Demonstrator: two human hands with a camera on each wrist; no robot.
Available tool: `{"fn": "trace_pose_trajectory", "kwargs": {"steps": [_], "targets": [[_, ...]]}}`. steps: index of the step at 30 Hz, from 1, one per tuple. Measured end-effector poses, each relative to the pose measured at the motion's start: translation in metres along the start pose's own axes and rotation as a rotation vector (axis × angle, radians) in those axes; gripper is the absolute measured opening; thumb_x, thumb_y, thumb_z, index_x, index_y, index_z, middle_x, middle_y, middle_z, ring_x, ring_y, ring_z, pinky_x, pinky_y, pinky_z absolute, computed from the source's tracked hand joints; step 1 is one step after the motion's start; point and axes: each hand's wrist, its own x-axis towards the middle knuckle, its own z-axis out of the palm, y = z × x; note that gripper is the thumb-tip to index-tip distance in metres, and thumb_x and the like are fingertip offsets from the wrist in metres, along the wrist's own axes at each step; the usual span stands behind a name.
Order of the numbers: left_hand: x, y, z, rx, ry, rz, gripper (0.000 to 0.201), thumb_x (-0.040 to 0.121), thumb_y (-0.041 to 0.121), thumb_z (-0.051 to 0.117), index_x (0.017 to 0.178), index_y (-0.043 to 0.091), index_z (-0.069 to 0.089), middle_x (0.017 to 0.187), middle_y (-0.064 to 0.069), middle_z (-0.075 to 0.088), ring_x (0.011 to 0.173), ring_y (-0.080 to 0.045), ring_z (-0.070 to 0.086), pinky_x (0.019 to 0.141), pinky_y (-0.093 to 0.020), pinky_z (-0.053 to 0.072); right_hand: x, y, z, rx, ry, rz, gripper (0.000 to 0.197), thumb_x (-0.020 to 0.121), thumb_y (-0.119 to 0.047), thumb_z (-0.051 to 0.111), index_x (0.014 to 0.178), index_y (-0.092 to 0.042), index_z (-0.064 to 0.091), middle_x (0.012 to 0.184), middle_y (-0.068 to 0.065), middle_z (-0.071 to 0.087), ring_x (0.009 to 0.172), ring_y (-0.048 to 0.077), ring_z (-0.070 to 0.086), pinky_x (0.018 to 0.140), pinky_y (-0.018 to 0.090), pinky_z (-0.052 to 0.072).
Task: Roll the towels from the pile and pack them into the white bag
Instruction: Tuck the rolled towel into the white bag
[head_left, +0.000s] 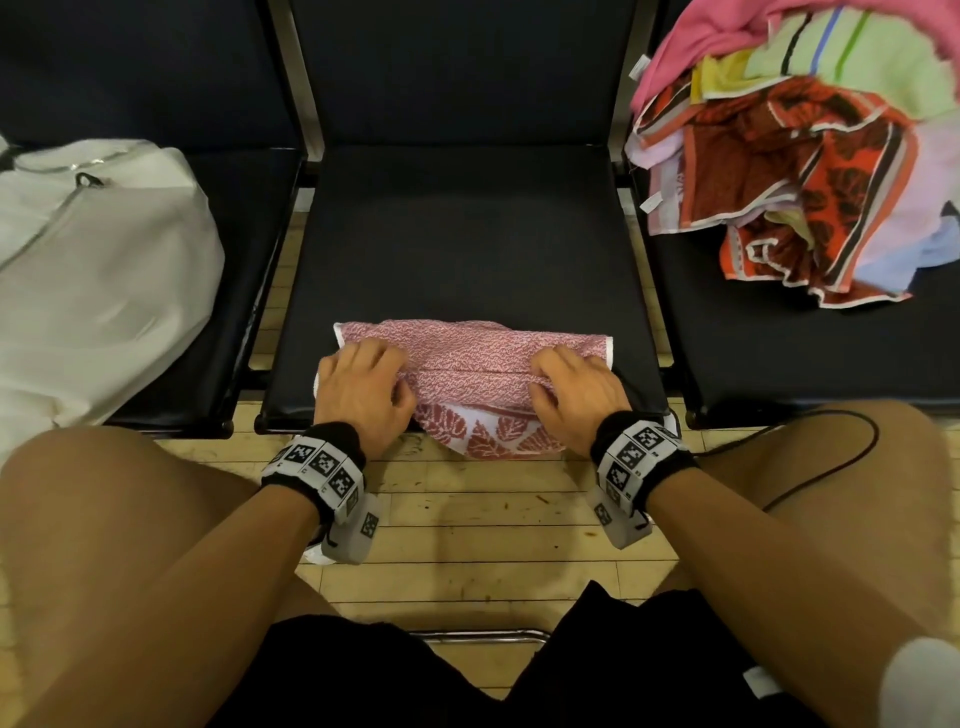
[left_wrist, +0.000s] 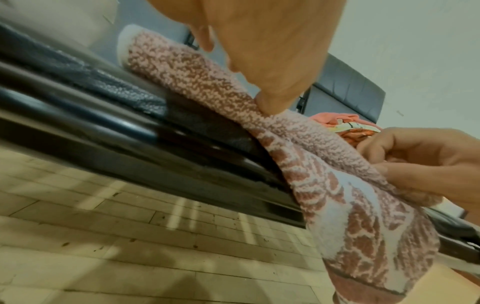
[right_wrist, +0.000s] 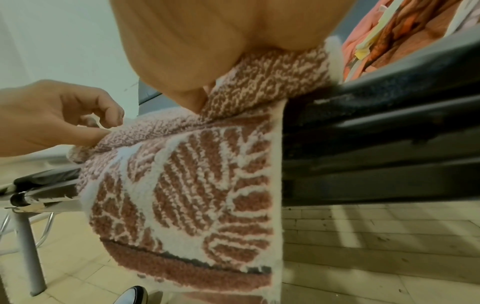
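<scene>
A pink-and-white towel (head_left: 467, 358) with a leaf border lies across the front edge of the middle black seat (head_left: 467, 234), its lower end hanging over the edge. My left hand (head_left: 363, 384) grips the towel's left end, thumb and fingers curled into the cloth. My right hand (head_left: 576, 389) grips the right end the same way. In the left wrist view my left hand (left_wrist: 272, 61) presses into the towel (left_wrist: 324, 185) while the right hand (left_wrist: 420, 162) pinches a fold. The right wrist view shows the hanging border (right_wrist: 194, 185) and the left hand (right_wrist: 52, 117) pinching it. The white bag (head_left: 93, 270) lies on the left seat.
The pile of coloured towels (head_left: 795, 171) sits on the right seat. Metal frame bars separate the seats. My bare knees flank the gap in front of the seat, above a tiled floor (head_left: 493, 519). A black cable (head_left: 831, 467) loops over my right knee.
</scene>
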Motion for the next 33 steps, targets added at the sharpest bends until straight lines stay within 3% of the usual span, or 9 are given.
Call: {"fn": "trace_pose_trajectory", "kwargs": {"steps": [2,5,9,11,15,19,24,29,33], "targets": [[-0.001,0.000,0.002,0.012,0.079,0.058,0.013,0.083,0.017,0.067,0.096,0.020,0.067,0.104,0.000,0.061,0.099,-0.025,0.051,0.090,-0.044,0.035,0.001,0.001,0.001,-0.028,0.076,-0.057,0.003,0.089,-0.019,0.057,0.090,-0.018,0.059,0.098,-0.002,0.059,0.084,0.019,0.051,0.082,0.038,0.043],[-0.003,0.002,0.004,-0.013,0.056,0.132,0.017,0.090,0.013,0.062,0.105,0.016,0.071,0.106,-0.003,0.068,0.099,-0.028,0.056,0.090,-0.046,0.040,0.000,0.000,0.007,-0.185,0.131,-0.109,0.007,0.085,-0.013,0.066,0.088,-0.016,0.070,0.098,-0.001,0.065,0.091,0.023,0.055,0.082,0.039,0.042],[-0.008,0.001,0.004,-0.014,-0.043,0.122,0.044,0.090,0.041,0.046,0.121,0.017,0.064,0.119,-0.002,0.065,0.111,-0.026,0.054,0.097,-0.046,0.041,-0.008,-0.001,0.008,-0.199,0.118,-0.119,0.021,0.088,-0.027,0.060,0.100,-0.016,0.072,0.101,-0.002,0.068,0.095,0.022,0.058,0.085,0.039,0.042],[-0.007,-0.001,0.004,-0.011,-0.072,0.113,0.049,0.089,0.044,0.041,0.125,0.017,0.062,0.121,-0.003,0.065,0.115,-0.026,0.053,0.100,-0.048,0.041,-0.010,0.000,0.007,-0.189,0.084,-0.098,0.026,0.087,-0.028,0.058,0.108,-0.016,0.070,0.107,-0.001,0.069,0.100,0.022,0.058,0.090,0.039,0.041],[-0.003,-0.001,0.004,0.030,-0.069,0.089,0.038,0.095,0.029,0.050,0.129,0.019,0.060,0.124,-0.003,0.064,0.121,-0.026,0.051,0.104,-0.047,0.037,-0.008,0.000,0.004,-0.201,-0.024,-0.038,0.042,0.078,-0.006,0.064,0.119,-0.015,0.067,0.116,0.002,0.069,0.108,0.025,0.059,0.100,0.042,0.040],[0.002,0.001,-0.004,0.110,-0.158,0.066,0.049,0.092,0.016,0.050,0.140,0.023,0.049,0.139,0.000,0.055,0.132,-0.023,0.043,0.115,-0.042,0.023,0.001,-0.002,-0.009,-0.228,-0.196,0.013,0.058,0.078,0.003,0.057,0.132,-0.018,0.055,0.130,0.004,0.060,0.123,0.027,0.050,0.110,0.039,0.029],[0.015,0.010,-0.024,0.233,-0.175,0.083,0.046,0.087,0.020,0.057,0.131,0.025,0.046,0.130,0.002,0.057,0.122,-0.023,0.047,0.107,-0.040,0.030,0.018,-0.004,-0.036,-0.255,-0.108,-0.013,0.051,0.075,0.007,0.041,0.121,-0.010,0.057,0.110,0.011,0.062,0.101,0.032,0.054,0.089,0.041,0.039],[0.046,0.018,-0.072,0.287,-0.105,0.078,0.040,0.078,0.033,0.062,0.114,0.022,0.048,0.108,0.000,0.060,0.104,-0.026,0.052,0.090,-0.041,0.037,0.056,-0.009,-0.079,-0.272,0.009,-0.050,0.038,0.070,-0.001,0.055,0.106,-0.012,0.056,0.093,0.007,0.058,0.087,0.030,0.052,0.075,0.039,0.035],[0.076,0.019,-0.112,0.287,0.005,0.066,0.034,0.082,0.019,0.058,0.114,0.020,0.049,0.106,-0.002,0.060,0.104,-0.028,0.052,0.089,-0.043,0.036,0.087,-0.018,-0.119,-0.318,0.092,-0.105,0.034,0.074,-0.021,0.063,0.107,-0.014,0.055,0.094,0.006,0.058,0.086,0.030,0.053,0.074,0.039,0.035]]}}
